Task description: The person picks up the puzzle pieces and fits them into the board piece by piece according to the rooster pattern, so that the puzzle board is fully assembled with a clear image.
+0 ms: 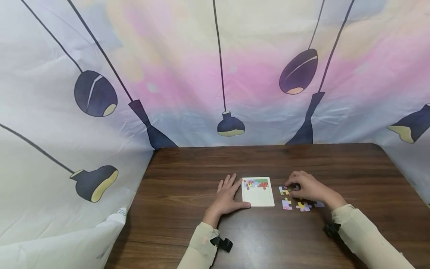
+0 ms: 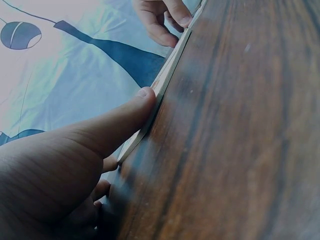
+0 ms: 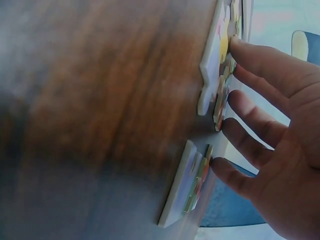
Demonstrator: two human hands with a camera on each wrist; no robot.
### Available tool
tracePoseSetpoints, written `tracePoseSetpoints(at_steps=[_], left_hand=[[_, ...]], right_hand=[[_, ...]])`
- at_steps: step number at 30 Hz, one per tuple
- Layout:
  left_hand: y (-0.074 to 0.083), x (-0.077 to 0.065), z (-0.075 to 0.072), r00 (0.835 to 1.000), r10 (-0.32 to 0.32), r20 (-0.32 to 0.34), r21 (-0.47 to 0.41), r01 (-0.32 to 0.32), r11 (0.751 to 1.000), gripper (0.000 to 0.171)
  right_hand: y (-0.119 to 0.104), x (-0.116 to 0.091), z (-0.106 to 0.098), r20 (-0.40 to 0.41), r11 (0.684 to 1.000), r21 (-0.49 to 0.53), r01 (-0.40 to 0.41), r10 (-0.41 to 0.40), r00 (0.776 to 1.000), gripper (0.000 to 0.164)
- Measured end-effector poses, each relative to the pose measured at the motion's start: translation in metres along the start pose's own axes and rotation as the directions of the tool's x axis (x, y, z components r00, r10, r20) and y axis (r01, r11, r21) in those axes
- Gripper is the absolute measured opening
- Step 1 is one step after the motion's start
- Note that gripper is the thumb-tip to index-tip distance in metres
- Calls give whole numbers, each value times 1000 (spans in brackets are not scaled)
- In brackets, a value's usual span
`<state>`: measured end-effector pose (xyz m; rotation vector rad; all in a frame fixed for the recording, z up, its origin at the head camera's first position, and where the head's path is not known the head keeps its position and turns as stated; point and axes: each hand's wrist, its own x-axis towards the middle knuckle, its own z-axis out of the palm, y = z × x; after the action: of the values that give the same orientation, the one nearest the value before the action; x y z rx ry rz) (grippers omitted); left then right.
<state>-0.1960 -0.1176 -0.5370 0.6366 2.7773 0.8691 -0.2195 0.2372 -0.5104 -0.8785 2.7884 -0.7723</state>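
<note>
A square white puzzle board (image 1: 258, 197) lies on the table, with a strip of colourful fitted pieces (image 1: 258, 183) along its top. My left hand (image 1: 226, 198) spreads at the board's left side, thumb along the near edge and a fingertip at the upper left corner. To the right, my right hand (image 1: 310, 188) reaches over loose pieces. Its thumb and index finger bend to either side of a green-toned puzzle piece (image 3: 232, 66). The other fingertips rest close by more pieces. A purple piece (image 1: 287, 204) and a yellow-and-purple piece (image 1: 304, 206) lie just nearer.
A purple piece (image 1: 319, 204) lies partly below my right wrist. The brown wooden table (image 1: 188, 168) meets a cloth backdrop (image 1: 188, 74) printed with hanging lamps at its far edge. Black wrist straps (image 1: 221, 243) sit over both pale sleeves.
</note>
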Motion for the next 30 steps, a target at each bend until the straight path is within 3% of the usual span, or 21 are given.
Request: tracePoseSetpoints(at_steps=[12, 21, 30], left_hand=[[-1, 0, 2, 1000, 0, 0, 6, 0, 1000, 103], [-1, -1, 1, 1000, -4, -1, -2, 4, 1000, 103], [-2, -1, 2, 1000, 4, -4, -4, -4, 1000, 102]], right_hand=[[-2, 1, 7, -27, 999, -34, -13, 12, 1000, 20], [-10, 7, 10, -98, 999, -37, 22, -25, 995, 20], [-23, 16, 19, -128, 999, 8, 44, -43, 991, 21]])
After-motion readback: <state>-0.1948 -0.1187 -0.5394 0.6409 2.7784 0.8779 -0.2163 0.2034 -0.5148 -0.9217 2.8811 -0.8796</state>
